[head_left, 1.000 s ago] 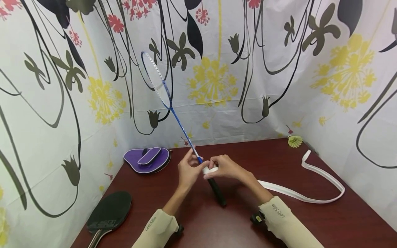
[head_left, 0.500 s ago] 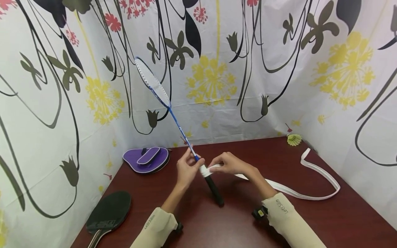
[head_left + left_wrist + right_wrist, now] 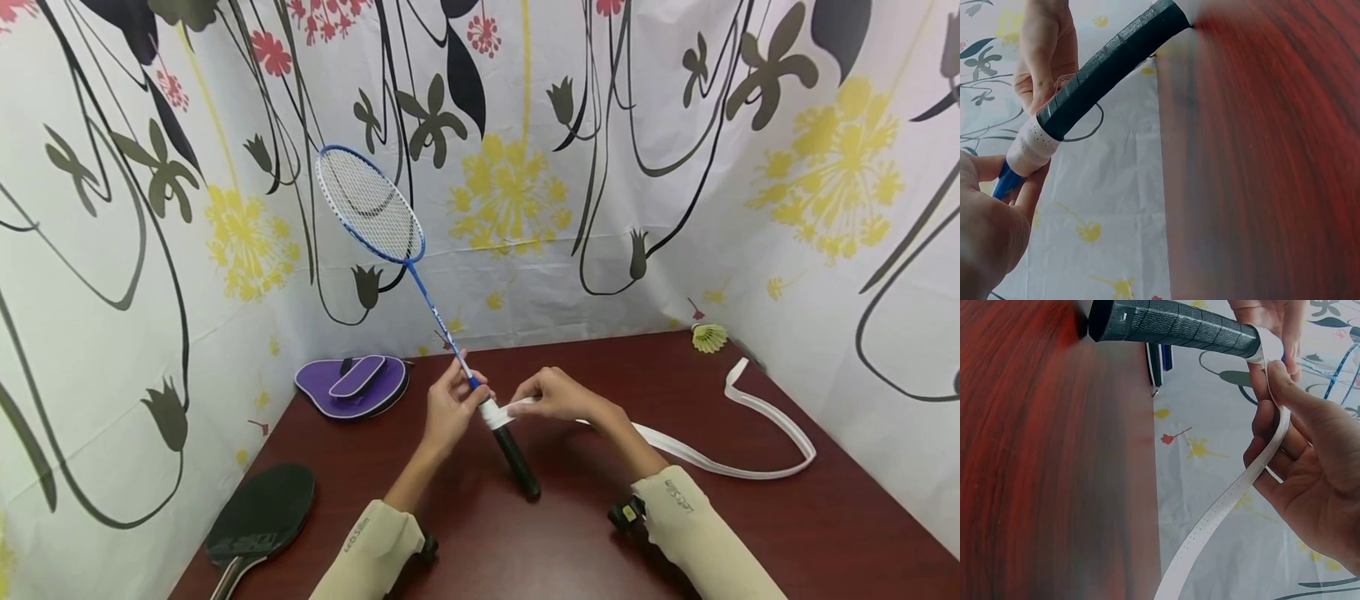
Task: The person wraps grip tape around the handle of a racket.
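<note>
A blue and white badminton racket [image 3: 431, 308] slants up to the left, its strung head raised and its black handle [image 3: 517, 462] pointing down toward me. My left hand [image 3: 448, 408] grips it where the blue cone meets the handle's top. White perforated grip tape [image 3: 1032, 147] is wound round that top part; below it the black grip is bare. Just right of the handle, my right hand [image 3: 558, 395] pinches the tape between thumb and fingers. From there the loose tape [image 3: 1210, 519] runs down past the palm in the right wrist view, its far part curving across the table.
A black table tennis bat [image 3: 262, 512] lies at the table's left edge. Behind it is a purple bat case [image 3: 352, 387]. A yellow shuttlecock [image 3: 708, 337] sits at the back right corner. Flower-patterned sheets hang round the dark red table [image 3: 517, 550].
The racket has turned about its shaft, so its strings now face me, and its head has tipped lower. My right hand has drawn slightly right, pulling the tape out from the handle.
</note>
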Demonstrator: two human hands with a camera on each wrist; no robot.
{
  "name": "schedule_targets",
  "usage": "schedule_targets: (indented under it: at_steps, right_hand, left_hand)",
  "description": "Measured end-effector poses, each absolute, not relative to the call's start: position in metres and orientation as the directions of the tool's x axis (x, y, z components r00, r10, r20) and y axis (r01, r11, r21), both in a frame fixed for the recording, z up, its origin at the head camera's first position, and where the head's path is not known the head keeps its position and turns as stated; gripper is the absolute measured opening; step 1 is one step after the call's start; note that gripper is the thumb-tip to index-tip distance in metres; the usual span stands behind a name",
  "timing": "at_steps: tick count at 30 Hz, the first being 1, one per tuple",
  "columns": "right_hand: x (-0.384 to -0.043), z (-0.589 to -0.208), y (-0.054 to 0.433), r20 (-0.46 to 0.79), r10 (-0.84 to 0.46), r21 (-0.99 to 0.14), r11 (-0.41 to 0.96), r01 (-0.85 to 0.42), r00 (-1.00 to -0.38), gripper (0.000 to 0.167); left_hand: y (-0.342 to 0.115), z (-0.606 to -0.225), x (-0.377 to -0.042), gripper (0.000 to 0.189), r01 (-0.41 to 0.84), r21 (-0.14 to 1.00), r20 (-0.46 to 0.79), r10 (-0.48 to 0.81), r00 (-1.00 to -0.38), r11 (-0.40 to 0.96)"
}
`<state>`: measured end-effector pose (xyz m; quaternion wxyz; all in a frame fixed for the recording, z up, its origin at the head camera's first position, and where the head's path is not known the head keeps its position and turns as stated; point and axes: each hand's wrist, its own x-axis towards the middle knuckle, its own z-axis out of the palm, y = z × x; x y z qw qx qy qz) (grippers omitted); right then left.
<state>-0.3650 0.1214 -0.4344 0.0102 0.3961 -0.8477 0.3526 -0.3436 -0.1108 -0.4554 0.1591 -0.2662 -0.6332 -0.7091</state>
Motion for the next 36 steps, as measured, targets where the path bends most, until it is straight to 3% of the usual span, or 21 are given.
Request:
schedule_targets:
  at_steps: [8, 12, 16, 21, 29, 36]
  right_hand:
    - [-0.367, -0.438, 0.119, 0.259, -0.662, -0.638, 0.430, -0.639, -0.703, 0.007]
    - [-0.367, -0.439, 0.117, 0.238, -0.669, -0.674, 0.408, -0.615, -0.704, 0.020]
    - [-0.367, -0.439, 0.115, 0.204, -0.725, -0.698, 0.364, -0.617, -0.658, 0.035]
    - [-0.365, -0.437, 0.115, 0.181, -0.775, -0.682, 0.344, -0.645, -0.605, 0.027]
    - [-0.360, -0.434, 0.113, 0.233, -0.707, -0.620, 0.421, -0.662, -0.667, 0.018]
    - [-0.357, -0.436, 0.110, 0.279, -0.641, -0.605, 0.461, -0.649, -0.715, 0.020]
  left_hand:
    - [-0.114, -0.457, -0.346, 0.073, 0.526, 0.820, 0.567, 0.191, -0.801, -0.225]
    - [-0.115, -0.456, -0.346, 0.074, 0.507, 0.818, 0.567, 0.228, -0.792, -0.272]
    - [-0.116, -0.455, -0.346, 0.076, 0.488, 0.823, 0.559, 0.256, -0.789, -0.293]
    - [-0.118, -0.456, -0.346, 0.078, 0.468, 0.829, 0.551, 0.302, -0.778, -0.307]
    - [-0.115, -0.453, -0.343, 0.057, 0.598, 0.789, 0.612, 0.267, -0.744, -0.139]
    - [-0.113, -0.455, -0.342, 0.060, 0.579, 0.811, 0.584, 0.171, -0.793, -0.085]
